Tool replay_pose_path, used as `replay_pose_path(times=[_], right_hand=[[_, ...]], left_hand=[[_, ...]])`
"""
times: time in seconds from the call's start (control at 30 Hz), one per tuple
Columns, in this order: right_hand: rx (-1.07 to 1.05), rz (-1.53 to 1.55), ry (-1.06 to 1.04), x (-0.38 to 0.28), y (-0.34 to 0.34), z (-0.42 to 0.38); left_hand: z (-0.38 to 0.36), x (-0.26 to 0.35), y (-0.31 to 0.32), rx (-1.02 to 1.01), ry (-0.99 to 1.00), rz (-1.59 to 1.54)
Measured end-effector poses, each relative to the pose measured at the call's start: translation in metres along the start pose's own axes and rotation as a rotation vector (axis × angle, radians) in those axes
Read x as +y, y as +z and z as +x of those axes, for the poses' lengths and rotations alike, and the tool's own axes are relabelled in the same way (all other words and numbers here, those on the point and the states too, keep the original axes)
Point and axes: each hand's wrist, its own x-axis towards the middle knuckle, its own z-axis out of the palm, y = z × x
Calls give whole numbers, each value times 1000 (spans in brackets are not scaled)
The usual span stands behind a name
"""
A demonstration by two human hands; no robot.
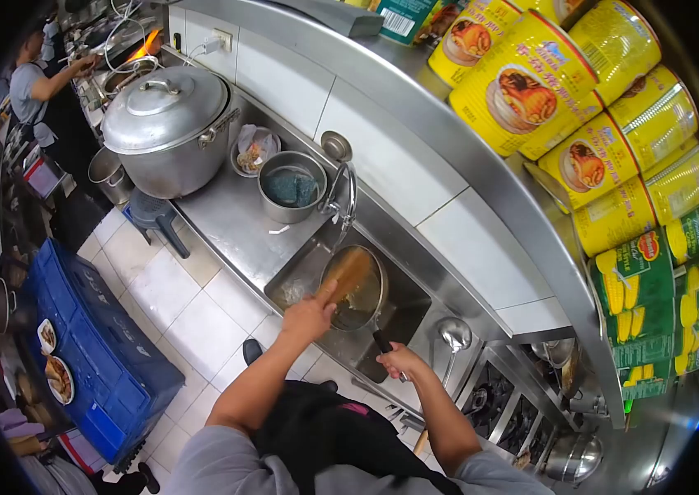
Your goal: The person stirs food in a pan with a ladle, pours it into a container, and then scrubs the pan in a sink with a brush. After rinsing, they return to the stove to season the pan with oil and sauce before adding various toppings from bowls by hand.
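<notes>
A round pan (355, 289) sits tilted in the steel sink (403, 318) under the tap (348, 194). My right hand (399, 360) grips the pan's dark handle (384, 341) at the sink's near edge. My left hand (310, 314) rests on the pan's left rim, one finger stretched toward the brownish inside of the pan. What the left hand holds, if anything, is hidden.
On the counter left of the sink stand a small pot (291, 188) and a big lidded pot (166, 124). Yellow and green cans (613, 140) fill the shelf above. Another person (36, 87) works at a flaming stove far left. A blue crate (89, 346) stands on the floor.
</notes>
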Motion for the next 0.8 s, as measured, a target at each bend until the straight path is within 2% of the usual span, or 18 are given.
replay_pose_path(times=[0.1, 0.13, 0.17, 0.23, 0.3, 0.37, 0.4, 0.43, 0.5, 0.53, 0.57, 0.67, 0.7, 0.77, 0.8], right_hand=[[-8, 120, 31, 4, 3, -12], [-6, 122, 39, 5, 8, -14], [-3, 122, 47, 5, 12, -17], [-16, 134, 30, 2, 21, -21], [-21, 147, 9, 2, 27, -23], [-67, 246, 53, 8, 32, -24], [-62, 253, 57, 13, 30, -27], [-83, 281, 43, 13, 28, -28], [-135, 348, 18, 15, 32, -30], [-139, 356, 21, 13, 36, -32], [-133, 359, -3, 6, 39, -38], [-87, 280, -42, -4, 55, -59], [-39, 198, -51, -4, 57, -64], [-48, 212, -34, -3, 48, -68], [-65, 231, -34, -8, 45, -64]], left_hand=[[-5, 15, -36, 24, 129, -2], [0, 12, -21, 15, 226, 25], [4, 14, -7, 17, 224, 30], [16, 15, 20, -145, 317, 181], [37, 2, 37, -89, 258, 122], [55, -15, 34, -40, -133, -135], [54, -24, 33, -63, -142, -100], [50, -28, 33, -62, -141, -101], [28, -38, 42, -256, 259, 238], [22, -39, 60, -273, 354, 244], [24, -30, 56, -279, 355, 249], [53, -24, 38, -222, -17, 186], [58, -29, 43, -225, -15, 186], [60, -24, 45, -375, 175, 131], [58, -20, 45, -369, 176, 138]])
